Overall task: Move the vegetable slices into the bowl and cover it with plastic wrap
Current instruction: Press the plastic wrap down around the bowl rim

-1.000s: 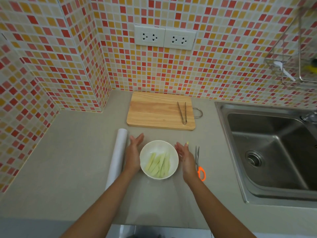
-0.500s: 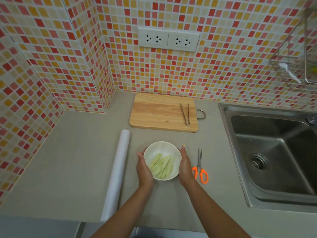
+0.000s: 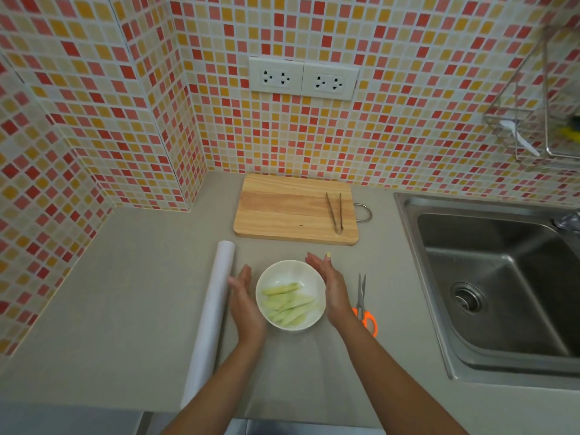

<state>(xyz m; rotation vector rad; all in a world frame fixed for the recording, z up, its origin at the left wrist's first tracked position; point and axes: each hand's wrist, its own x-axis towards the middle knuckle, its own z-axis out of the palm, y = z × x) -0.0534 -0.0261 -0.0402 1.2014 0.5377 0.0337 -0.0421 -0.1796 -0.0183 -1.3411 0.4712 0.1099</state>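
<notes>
A white bowl (image 3: pixel 290 264) sits on the grey counter with several pale green vegetable slices (image 3: pixel 289 304) lying in it. My left hand (image 3: pixel 246 304) is flat against the bowl's left side, fingers straight and pointing away from me. My right hand (image 3: pixel 332 290) is flat along the right side, fingers reaching past the far rim. Neither hand grips anything. A long white roll of plastic wrap (image 3: pixel 212 318) lies just left of my left hand. I cannot make out any film over the bowl.
A wooden cutting board (image 3: pixel 292 210) with metal tongs (image 3: pixel 335 211) lies behind the bowl. Orange-handled scissors (image 3: pixel 364 304) lie right of my right hand. A steel sink (image 3: pixel 502 287) fills the right side. Tiled walls close the back and left.
Both hands closed in on the bowl's sides, then their fingers straightened and slid further along it. The slices now lie more sideways, so the bowl has turned.
</notes>
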